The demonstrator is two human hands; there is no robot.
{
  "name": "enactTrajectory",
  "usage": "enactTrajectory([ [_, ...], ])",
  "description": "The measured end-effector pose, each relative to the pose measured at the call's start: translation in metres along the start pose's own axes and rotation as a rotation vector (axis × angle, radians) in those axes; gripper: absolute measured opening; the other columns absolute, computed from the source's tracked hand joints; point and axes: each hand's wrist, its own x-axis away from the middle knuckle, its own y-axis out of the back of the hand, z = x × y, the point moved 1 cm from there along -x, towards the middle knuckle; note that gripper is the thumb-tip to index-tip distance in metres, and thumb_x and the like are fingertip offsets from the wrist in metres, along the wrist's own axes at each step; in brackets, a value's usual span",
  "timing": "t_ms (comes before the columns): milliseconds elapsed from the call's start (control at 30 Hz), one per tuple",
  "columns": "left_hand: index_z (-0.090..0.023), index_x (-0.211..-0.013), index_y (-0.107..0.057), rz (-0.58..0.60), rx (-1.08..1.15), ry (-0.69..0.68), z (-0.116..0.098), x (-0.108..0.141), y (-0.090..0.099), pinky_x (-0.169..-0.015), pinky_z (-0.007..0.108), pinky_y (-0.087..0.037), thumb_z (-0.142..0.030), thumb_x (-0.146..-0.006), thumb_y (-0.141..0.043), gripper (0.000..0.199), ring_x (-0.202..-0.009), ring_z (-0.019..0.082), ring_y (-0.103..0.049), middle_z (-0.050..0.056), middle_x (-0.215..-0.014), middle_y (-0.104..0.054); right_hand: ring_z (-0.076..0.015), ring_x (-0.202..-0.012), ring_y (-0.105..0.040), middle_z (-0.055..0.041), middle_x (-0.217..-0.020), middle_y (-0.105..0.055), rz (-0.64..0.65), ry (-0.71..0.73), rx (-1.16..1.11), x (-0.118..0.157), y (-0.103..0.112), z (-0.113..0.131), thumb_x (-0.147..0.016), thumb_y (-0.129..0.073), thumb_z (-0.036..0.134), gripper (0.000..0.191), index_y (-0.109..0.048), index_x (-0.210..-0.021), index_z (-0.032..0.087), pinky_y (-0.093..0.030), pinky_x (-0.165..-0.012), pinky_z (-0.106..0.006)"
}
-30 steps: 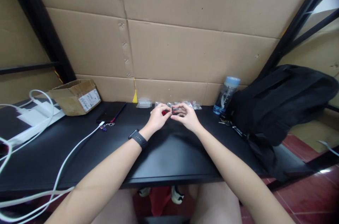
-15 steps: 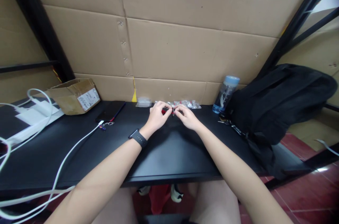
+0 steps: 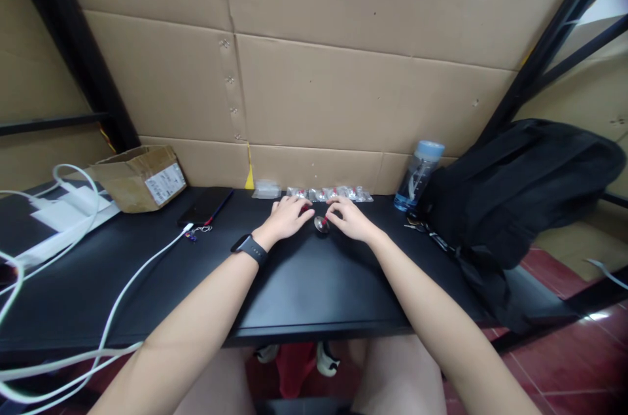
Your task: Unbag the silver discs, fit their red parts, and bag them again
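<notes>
Between the thumb and fingertips of my right hand (image 3: 346,215) is a small shiny disc with a red stem (image 3: 321,224), tilted just above or touching the black table; which of these I cannot tell. My left hand (image 3: 287,217), with a dark watch on its wrist, is just left of the disc and apart from it. Its fingers curl over a small red piece (image 3: 306,208), mostly hidden behind the thumb. Behind both hands lies a row of small clear packets (image 3: 338,192) with red and silvery contents.
A flat clear packet (image 3: 267,190) lies by the cardboard wall. To the left are a phone (image 3: 203,207) on a white cable, an open cardboard box (image 3: 142,179) and a white power strip (image 3: 63,232). A blue-capped bottle (image 3: 417,176) and a black backpack (image 3: 520,186) stand right.
My hands have drawn apart, the left one shifting left. The disc, earlier held between both hands and seen nearly edge-on, now shows its face in my right hand, slightly lower.
</notes>
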Motion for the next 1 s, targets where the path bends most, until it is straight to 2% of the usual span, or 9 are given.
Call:
enactTrajectory([
  [100, -0.028, -0.112, -0.07, 0.003, -0.146, 0.055, 0.019, 0.002, 0.008, -0.094, 0.046, -0.041, -0.029, -0.097, -0.05, 0.025, -0.113, 0.031, -0.052, 0.009, -0.119, -0.062, -0.0265, -0.124, -0.055, -0.0116, -0.127, -0.06, 0.035, -0.023, 0.015, 0.0, -0.002, -0.004, -0.095, -0.06, 0.024, 0.017, -0.07, -0.083, 0.019, -0.037, -0.111, -0.047],
  [167, -0.029, -0.116, -0.07, 0.013, -0.199, 0.076, 0.027, 0.003, 0.01, -0.093, 0.046, -0.041, -0.024, -0.095, -0.051, 0.029, -0.113, 0.031, -0.05, 0.01, -0.119, -0.061, -0.0258, -0.123, -0.056, -0.0117, -0.126, -0.061, 0.038, -0.034, 0.02, -0.001, 0.001, -0.007, -0.095, -0.06, 0.025, 0.016, -0.07, -0.084, 0.019, -0.038, -0.11, -0.046],
  [333, -0.032, -0.125, -0.068, 0.043, -0.233, 0.085, 0.031, 0.004, 0.006, -0.091, 0.045, -0.041, -0.028, -0.097, -0.05, 0.034, -0.112, 0.031, -0.05, 0.01, -0.12, -0.06, -0.024, -0.106, -0.061, -0.0096, -0.107, -0.067, 0.024, -0.115, 0.124, 0.001, 0.015, -0.027, -0.09, -0.066, 0.025, 0.009, -0.069, -0.095, 0.019, -0.045, -0.1, -0.041],
  [467, -0.031, -0.121, -0.068, 0.068, -0.231, 0.087, 0.029, 0.003, 0.003, -0.093, 0.046, -0.04, -0.032, -0.097, -0.05, 0.03, -0.114, 0.032, -0.049, 0.009, -0.12, -0.06, -0.026, -0.108, -0.063, -0.0112, -0.114, -0.068, 0.049, -0.268, 0.235, 0.007, 0.026, -0.046, -0.08, -0.077, 0.028, 0.027, -0.069, -0.104, 0.019, -0.047, -0.097, -0.039],
  [533, -0.028, -0.113, -0.069, 0.071, -0.226, 0.095, 0.029, 0.003, 0.003, -0.094, 0.046, -0.04, -0.032, -0.096, -0.052, 0.024, -0.114, 0.032, -0.049, 0.009, -0.12, -0.061, -0.024, -0.101, -0.066, -0.0099, -0.11, -0.07, 0.091, -0.323, 0.211, 0.009, 0.028, -0.052, -0.076, -0.08, 0.027, 0.031, -0.07, -0.104, 0.019, -0.049, -0.091, -0.036],
  [600, -0.027, -0.107, -0.069, 0.064, -0.211, 0.094, 0.029, 0.003, 0.004, -0.094, 0.046, -0.04, -0.031, -0.095, -0.054, 0.02, -0.114, 0.031, -0.049, 0.01, -0.119, -0.061, -0.0208, -0.091, -0.067, -0.0081, -0.103, -0.072, 0.122, -0.339, 0.165, 0.011, 0.03, -0.054, -0.074, -0.081, 0.023, 0.03, -0.07, -0.102, 0.018, -0.05, -0.084, -0.032],
  [767, -0.028, -0.112, -0.069, -0.002, -0.156, 0.05, 0.032, 0.002, 0.005, -0.095, 0.047, -0.039, -0.03, -0.092, -0.059, 0.023, -0.115, 0.032, -0.049, 0.01, -0.122, -0.061, -0.0172, -0.075, -0.066, -0.0058, -0.093, -0.072, 0.1, -0.353, 0.168, 0.012, 0.033, -0.056, -0.068, -0.084, 0.021, 0.033, -0.071, -0.099, 0.017, -0.05, -0.071, -0.028],
  [900, -0.028, -0.094, -0.074, -0.012, -0.102, 0.029, 0.034, 0.0, 0.003, -0.096, 0.046, -0.037, -0.031, -0.09, -0.063, 0.013, -0.113, 0.032, -0.05, 0.008, -0.114, -0.064, -0.0147, -0.07, -0.065, -0.0026, -0.087, -0.072, 0.072, -0.347, 0.167, 0.013, 0.033, -0.06, -0.067, -0.085, 0.021, 0.031, -0.072, -0.095, 0.019, -0.049, -0.068, -0.026],
  [1000, -0.027, -0.086, -0.074, -0.006, -0.097, 0.028, 0.034, -0.001, 0.001, -0.094, 0.044, -0.037, -0.029, -0.09, -0.061, 0.013, -0.108, 0.03, -0.051, 0.008, -0.108, -0.066, -0.0142, -0.07, -0.065, -0.0023, -0.088, -0.072, 0.05, -0.357, 0.144, 0.014, 0.035, -0.062, -0.067, -0.086, 0.023, 0.032, -0.072, -0.095, 0.02, -0.05, -0.068, -0.026],
])
